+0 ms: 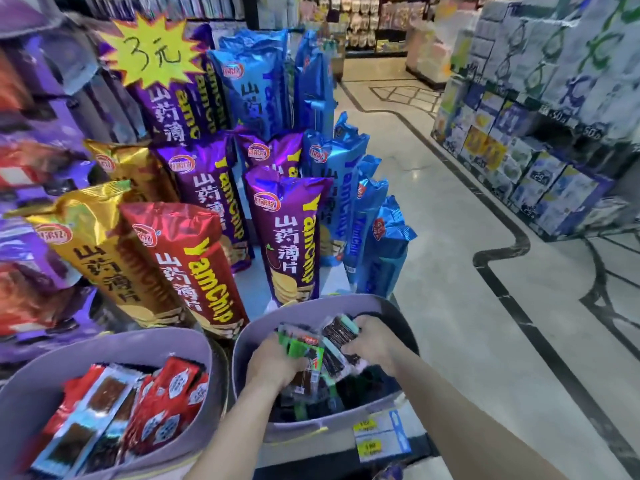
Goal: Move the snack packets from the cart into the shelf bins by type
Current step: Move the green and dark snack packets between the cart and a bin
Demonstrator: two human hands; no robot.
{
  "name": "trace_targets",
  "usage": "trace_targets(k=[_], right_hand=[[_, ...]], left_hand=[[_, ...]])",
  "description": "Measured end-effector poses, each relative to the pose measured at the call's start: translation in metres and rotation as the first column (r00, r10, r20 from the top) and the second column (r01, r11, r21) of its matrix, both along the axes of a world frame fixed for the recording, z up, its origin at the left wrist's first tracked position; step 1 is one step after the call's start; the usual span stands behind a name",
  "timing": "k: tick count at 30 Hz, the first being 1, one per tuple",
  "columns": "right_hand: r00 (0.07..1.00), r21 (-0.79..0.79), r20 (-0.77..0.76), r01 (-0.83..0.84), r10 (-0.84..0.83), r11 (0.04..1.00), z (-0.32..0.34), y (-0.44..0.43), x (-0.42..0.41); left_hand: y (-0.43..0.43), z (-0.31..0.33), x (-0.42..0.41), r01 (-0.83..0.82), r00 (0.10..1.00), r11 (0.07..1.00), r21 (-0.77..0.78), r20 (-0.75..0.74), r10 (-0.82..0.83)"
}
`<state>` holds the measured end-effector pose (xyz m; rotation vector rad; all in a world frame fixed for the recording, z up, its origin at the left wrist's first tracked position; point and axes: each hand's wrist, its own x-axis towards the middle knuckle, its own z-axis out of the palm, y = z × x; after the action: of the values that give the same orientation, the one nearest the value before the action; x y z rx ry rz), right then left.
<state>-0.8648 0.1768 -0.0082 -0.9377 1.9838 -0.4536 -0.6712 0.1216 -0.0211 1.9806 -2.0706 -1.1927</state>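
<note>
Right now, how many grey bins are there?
2. The left bin holds red packets; the right bin has the left hand and right hand inside, gripping dark packets. More may sit out of view.

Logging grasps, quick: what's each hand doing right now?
Left hand: grips green-edged packets.
Right hand: grips dark packets.

Glossy pale floor (433, 237) with dark inlaid lines runs down the aisle, stacked boxes (519, 150) on the right, tall chip bags (287, 237) standing left under a yellow price sign (156, 50), shelves (363, 22) far back
</note>
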Motion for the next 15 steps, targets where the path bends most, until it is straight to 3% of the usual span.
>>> trace_targets(k=[3, 9, 15], right_hand=[[0.992, 0.088, -0.101, -0.064, 0.073, 0.994, -0.006, -0.005, 0.002], [0.942, 0.208, -0.262, -0.157, 0.210, 0.965, -0.004, -0.006, 0.005], [0.884, 0.175, -0.380, -0.220, 0.272, 0.960, -0.001, 0.003, 0.008]], left_hand=[[-0.006, 0.000, -0.004, 0.003, 0.994, 0.998, 0.056, 0.110, -0.009], [-0.004, 0.002, -0.008, 0.073, 0.971, 0.997, 0.022, 0.228, -0.076], [0.001, 0.013, -0.005, 0.133, 0.948, 0.990, -0.048, 0.297, -0.113]])
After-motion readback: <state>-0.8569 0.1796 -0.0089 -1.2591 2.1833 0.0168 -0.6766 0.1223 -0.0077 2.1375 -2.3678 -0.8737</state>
